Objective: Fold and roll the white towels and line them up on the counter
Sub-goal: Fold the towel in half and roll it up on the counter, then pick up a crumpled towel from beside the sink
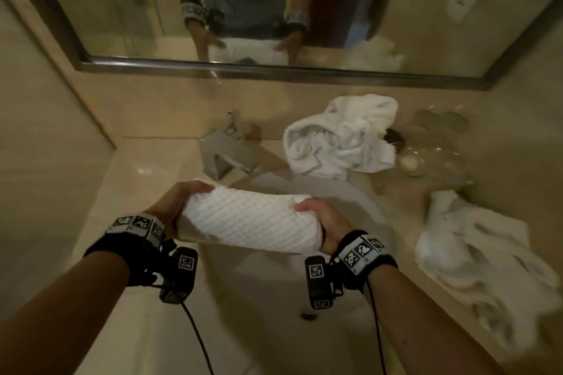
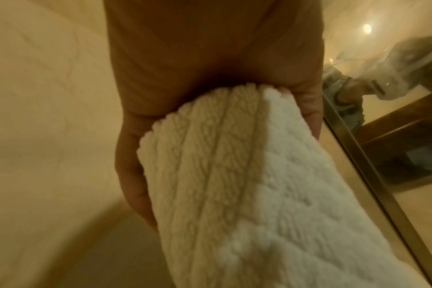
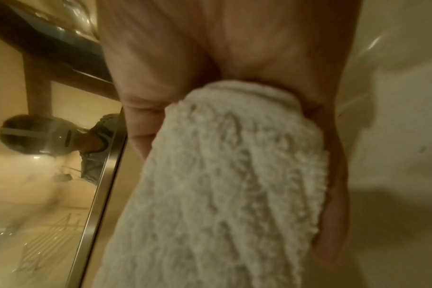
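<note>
A rolled white waffle-weave towel (image 1: 253, 221) hangs in the air over the sink basin, held level between both hands. My left hand (image 1: 178, 204) grips its left end, thumb on top and fingers curled underneath. My right hand (image 1: 320, 222) grips its right end the same way. In the left wrist view the towel roll (image 2: 247, 185) fills the palm of the left hand (image 2: 133, 175). The right wrist view shows the roll's other end (image 3: 222, 185) clasped in the right hand (image 3: 333, 185).
A crumpled white towel (image 1: 341, 137) lies on the counter behind the sink, right of the metal faucet (image 1: 225, 152). Another loose white towel (image 1: 481, 259) sprawls at the right. Glassware (image 1: 426, 158) stands at the back right. A framed mirror (image 1: 274, 70) runs along the back wall.
</note>
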Action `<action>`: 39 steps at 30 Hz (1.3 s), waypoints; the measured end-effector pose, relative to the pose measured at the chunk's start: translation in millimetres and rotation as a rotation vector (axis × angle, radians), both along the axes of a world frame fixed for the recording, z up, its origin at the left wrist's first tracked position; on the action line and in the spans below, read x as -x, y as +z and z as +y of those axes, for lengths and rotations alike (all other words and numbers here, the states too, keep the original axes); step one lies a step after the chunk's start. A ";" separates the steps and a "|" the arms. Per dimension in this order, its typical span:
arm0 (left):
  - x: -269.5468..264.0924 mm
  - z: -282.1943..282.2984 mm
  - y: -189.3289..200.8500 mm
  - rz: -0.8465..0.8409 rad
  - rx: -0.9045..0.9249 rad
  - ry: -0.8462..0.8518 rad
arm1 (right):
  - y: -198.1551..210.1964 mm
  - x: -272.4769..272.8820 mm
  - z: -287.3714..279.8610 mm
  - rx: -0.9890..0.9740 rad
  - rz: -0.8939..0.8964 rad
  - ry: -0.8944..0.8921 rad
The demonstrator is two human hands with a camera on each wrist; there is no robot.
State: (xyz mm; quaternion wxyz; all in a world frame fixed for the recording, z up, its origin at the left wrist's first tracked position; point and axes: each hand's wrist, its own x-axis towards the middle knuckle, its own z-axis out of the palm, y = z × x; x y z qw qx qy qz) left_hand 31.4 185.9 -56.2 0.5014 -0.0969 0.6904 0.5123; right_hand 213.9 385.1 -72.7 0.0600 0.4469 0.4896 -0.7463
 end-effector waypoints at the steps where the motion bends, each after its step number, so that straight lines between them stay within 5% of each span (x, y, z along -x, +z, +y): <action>1: -18.8 14.2 -2.1 -0.002 -0.012 -0.009 | 3.8 -22.4 11.8 0.010 0.019 -0.006; 10: -157.0 127.7 15.9 -0.073 -0.112 -0.334 | 34.0 -179.3 108.9 -0.118 -0.055 -0.178; 13: -175.1 149.0 21.0 -0.073 -0.171 -0.420 | 2.0 -205.4 142.9 -0.191 -0.158 -0.271; 28: -148.6 198.5 35.7 0.291 -0.215 -0.310 | 9.8 -201.9 173.0 -0.003 -0.065 -0.324; 30: -142.1 201.2 35.0 0.315 -0.193 -0.311 | 5.0 -196.1 174.2 -0.151 -0.054 -0.321; 33: -137.8 206.3 34.5 0.342 -0.182 -0.279 | -0.8 -190.5 175.0 -0.952 -0.234 -0.255; 35: -136.7 209.8 34.6 0.348 -0.187 -0.275 | -0.9 -187.6 176.2 -1.306 -0.425 -0.020; 39: -134.2 215.4 36.5 0.376 -0.195 -0.262 | -14.7 -199.2 185.3 -1.026 -0.925 0.414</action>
